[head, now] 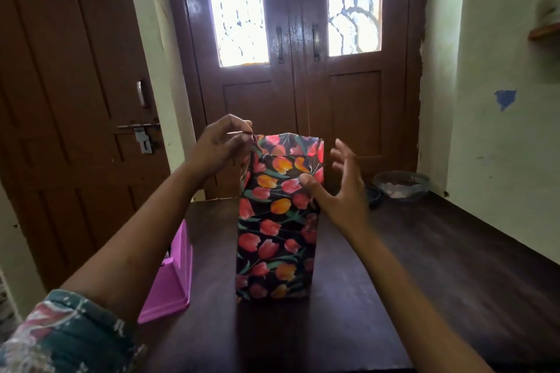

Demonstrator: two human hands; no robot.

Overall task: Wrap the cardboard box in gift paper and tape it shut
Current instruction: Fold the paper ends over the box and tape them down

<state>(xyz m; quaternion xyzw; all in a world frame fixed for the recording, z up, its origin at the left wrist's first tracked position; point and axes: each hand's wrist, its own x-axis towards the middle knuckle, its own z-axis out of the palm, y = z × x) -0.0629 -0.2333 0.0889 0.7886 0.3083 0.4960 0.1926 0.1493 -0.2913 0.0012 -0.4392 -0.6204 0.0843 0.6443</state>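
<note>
The box (277,221) stands upright on the dark wooden table (424,266), covered in black gift paper with red and orange tulips. The paper's top end stands up open above the box. My left hand (221,148) is at the top left corner and pinches the paper's edge there between curled fingers. My right hand (339,188) is at the upper right side with fingers spread; its thumb presses on the front face near the top. No tape is visible.
A pink plastic container (169,278) sits at the table's left edge beside my left forearm. A glass bowl (401,185) stands at the far right corner. Brown double doors with glass panes (300,70) rise behind the table.
</note>
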